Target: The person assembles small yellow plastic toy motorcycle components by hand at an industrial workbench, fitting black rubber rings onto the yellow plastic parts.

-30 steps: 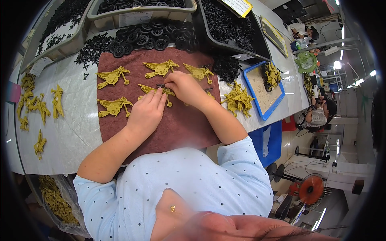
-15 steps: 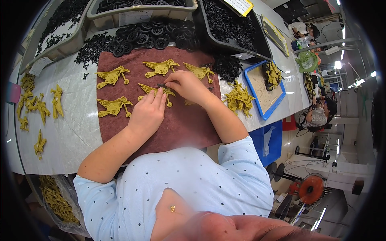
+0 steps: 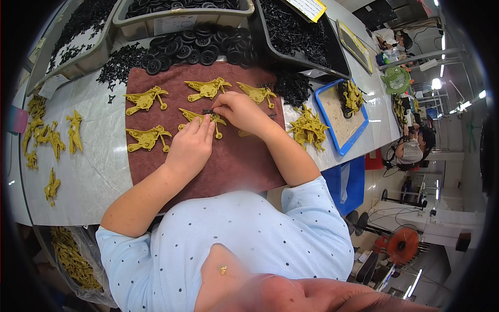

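Observation:
On the brown-red towel (image 3: 223,171), my left hand (image 3: 192,145) presses its fingers together on a yellow plastic bird-shaped part (image 3: 189,114), steadying it. My right hand (image 3: 240,112) pinches a small black plastic piece (image 3: 208,111) against the upper edge of that part. The fingers hide much of where the two meet. Similar yellow parts lie around my hands: one at the upper left (image 3: 146,100), one at the lower left (image 3: 148,138), one above (image 3: 208,88) and one at the upper right (image 3: 257,92). Another, under my right wrist, is mostly covered.
Black wheels (image 3: 184,49) are heaped behind the towel, below a grey bin (image 3: 182,21). Beside it stands a black bin (image 3: 306,39) of small black parts. A blue-rimmed tray (image 3: 340,125) and a yellow pile (image 3: 307,129) sit right; loose yellow parts (image 3: 74,131) lie left.

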### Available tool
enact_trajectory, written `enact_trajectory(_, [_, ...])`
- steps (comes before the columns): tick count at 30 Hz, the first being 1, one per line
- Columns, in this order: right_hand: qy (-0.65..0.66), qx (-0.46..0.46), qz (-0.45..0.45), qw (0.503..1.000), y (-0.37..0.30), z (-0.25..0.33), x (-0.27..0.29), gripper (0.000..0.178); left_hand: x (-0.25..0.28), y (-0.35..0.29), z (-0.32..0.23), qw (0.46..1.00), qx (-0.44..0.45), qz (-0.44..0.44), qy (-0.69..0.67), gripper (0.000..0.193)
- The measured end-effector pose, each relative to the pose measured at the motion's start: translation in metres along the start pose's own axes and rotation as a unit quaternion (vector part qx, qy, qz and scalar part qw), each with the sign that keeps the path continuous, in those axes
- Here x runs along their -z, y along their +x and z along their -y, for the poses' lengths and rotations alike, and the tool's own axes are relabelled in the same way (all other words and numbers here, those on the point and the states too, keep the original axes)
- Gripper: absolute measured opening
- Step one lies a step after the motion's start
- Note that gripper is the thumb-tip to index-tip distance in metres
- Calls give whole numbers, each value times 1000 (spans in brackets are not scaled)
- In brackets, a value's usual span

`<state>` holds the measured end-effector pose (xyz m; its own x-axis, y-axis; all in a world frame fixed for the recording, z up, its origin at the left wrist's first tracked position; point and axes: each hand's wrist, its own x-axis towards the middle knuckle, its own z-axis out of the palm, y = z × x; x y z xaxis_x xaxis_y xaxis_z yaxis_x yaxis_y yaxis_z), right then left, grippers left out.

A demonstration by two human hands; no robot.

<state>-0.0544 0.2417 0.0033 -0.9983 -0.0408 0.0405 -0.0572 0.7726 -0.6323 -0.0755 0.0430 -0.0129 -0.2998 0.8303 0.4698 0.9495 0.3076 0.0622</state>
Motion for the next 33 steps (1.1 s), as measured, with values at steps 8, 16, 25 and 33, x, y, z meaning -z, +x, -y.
enact_trajectory(8, [52, -7, -12, 999, 0, 4, 2, 15, 0, -1, 1, 1000, -5, 3, 4, 36])
enact_trajectory(16, [-4, 19, -32, 999, -2, 4, -2, 17, -1, 2, 2, 1000, 1, -6, 2, 35])
enact_trajectory(25, [-15, 4, -35, 999, -3, 6, -8, 16, 4, 1, 3, 1000, 0, -1, -5, 35])
enact_trajectory(33, [16, 3, -30, 999, -1, 3, -8, 16, 4, 2, 4, 1000, -2, -5, -14, 35])
